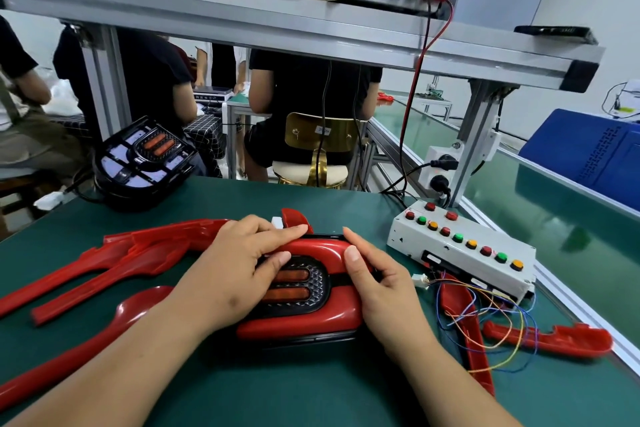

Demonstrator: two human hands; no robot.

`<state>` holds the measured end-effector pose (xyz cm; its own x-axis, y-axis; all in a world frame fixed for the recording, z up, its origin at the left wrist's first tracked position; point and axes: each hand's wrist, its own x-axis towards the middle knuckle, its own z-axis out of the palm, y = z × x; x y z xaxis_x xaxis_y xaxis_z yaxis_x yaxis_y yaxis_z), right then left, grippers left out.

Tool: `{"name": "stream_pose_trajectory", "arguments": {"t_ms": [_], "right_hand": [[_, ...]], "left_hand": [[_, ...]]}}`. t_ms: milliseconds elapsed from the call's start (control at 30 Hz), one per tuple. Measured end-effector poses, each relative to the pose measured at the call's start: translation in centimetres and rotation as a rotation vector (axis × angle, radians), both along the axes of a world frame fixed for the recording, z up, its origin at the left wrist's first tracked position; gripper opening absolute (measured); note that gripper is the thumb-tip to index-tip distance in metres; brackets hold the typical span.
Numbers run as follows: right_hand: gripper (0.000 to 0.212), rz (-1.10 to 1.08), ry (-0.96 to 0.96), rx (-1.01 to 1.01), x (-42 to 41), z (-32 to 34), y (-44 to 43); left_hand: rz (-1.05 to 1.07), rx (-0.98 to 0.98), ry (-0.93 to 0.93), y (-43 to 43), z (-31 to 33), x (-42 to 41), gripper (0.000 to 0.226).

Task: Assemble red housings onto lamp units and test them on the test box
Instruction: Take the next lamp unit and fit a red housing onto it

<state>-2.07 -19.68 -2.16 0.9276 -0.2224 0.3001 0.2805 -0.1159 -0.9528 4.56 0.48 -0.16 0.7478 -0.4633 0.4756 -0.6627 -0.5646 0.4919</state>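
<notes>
left hand (239, 267): fingers straight, presses red housing (311, 321) onto lamp unit (301, 282) | right hand (377, 288): fingers curled, grips right end of red housing | lies on green mat (311, 392), near test box (460, 246)

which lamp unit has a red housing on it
The lamp unit under the left hand and right hand; the back-left lamp unit is bare black.

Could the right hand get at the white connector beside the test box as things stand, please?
Probably yes: the white connector lies on the mat just beside the right hand, with nothing between them. That hand now holds the end of the red housing and would have to leave it first.
</notes>
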Motion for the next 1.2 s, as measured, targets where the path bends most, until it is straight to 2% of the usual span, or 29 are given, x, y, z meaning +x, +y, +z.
{"name": "stream_pose_trajectory", "arguments": {"t_ms": [100, 200, 300, 367, 500, 633, 767, 867, 1033, 1200], "right_hand": [[0.039, 0.008, -0.001, 0.014, 0.2, -0.2, 0.0], [0.057, -0.015, 0.003, -0.009, 0.3, -0.2, -0.1], [0.075, -0.077, 0.041, -0.046, 0.4, -0.2, -0.1], [0.072, -0.092, 0.048, -0.058, 0.4, -0.1, -0.1], [0.051, -0.093, 0.007, -0.041, 0.5, -0.1, 0.1], [0.040, -0.083, -0.009, -0.072, 0.4, 0.0, 0.2], [0.037, -0.073, -0.016, -0.081, 0.2, 0.1, 0.1], [0.036, -0.067, -0.018, -0.056, 0.1, 0.0, -0.3], [0.037, -0.072, -0.002, -0.023, 0.1, -0.1, -0.7], [0.035, -0.064, -0.006, -0.014, 0.3, -0.4, -0.9]], "left_hand": [[0.001, -0.106, 0.094, -0.4, -0.3, -0.4, 0.047], [0.074, -0.388, 0.240, -1.0, -0.7, -0.8, 0.043], [0.209, -0.653, 0.462, -1.5, -1.1, -1.1, 0.046], [0.201, -0.738, 0.560, -1.9, -1.4, -1.3, 0.049], [0.161, -0.736, 0.512, -2.0, -1.6, -1.5, 0.050], [0.111, -0.862, 0.576, -2.3, -1.3, -1.8, 0.042], [0.050, -0.978, 0.655, -2.5, -0.9, -2.2, 0.031], [-0.013, -1.038, 0.752, -2.3, -0.8, -2.6, 0.036], [-0.095, -1.031, 0.908, -1.6, -1.2, -2.4, 0.020], [-0.090, -1.037, 0.880, -1.5, -1.5, -2.0, 0.020]]}}
